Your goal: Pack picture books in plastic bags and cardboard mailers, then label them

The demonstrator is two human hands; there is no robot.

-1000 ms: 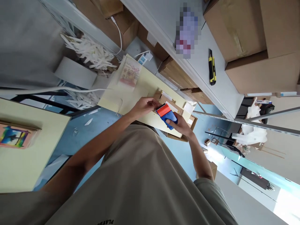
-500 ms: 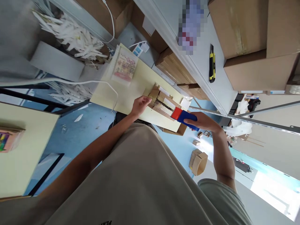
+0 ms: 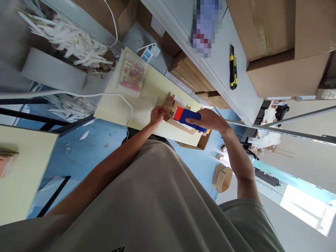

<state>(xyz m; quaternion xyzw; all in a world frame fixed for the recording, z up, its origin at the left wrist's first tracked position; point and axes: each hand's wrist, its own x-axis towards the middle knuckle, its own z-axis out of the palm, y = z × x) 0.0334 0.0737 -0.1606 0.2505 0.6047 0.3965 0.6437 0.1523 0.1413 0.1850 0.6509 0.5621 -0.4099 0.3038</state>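
A small brown cardboard box [image 3: 170,101] with clear, shiny tape on it lies on the pale yellow table [image 3: 147,115]. My left hand [image 3: 158,115] is at the box's left end, fingers curled and pinched together; what is between them is too small to make out. My right hand [image 3: 207,120] grips a blue and red tape dispenser [image 3: 190,116] from its right side. The dispenser's red end points left and is over the box, hiding part of it.
A booklet with a pink cover [image 3: 132,75] lies on the table's left part, near a power strip [image 3: 147,54]. A white cable [image 3: 115,94] hangs across the left side. Above the table, a shelf [image 3: 223,66] carries a yellow-black utility knife [image 3: 233,68] and large cartons [image 3: 273,31].
My right hand has carried the tape dispenser leftward and slightly up, over the box towards my left hand. My left hand stays at the box's left end. The whole view has shifted a little.
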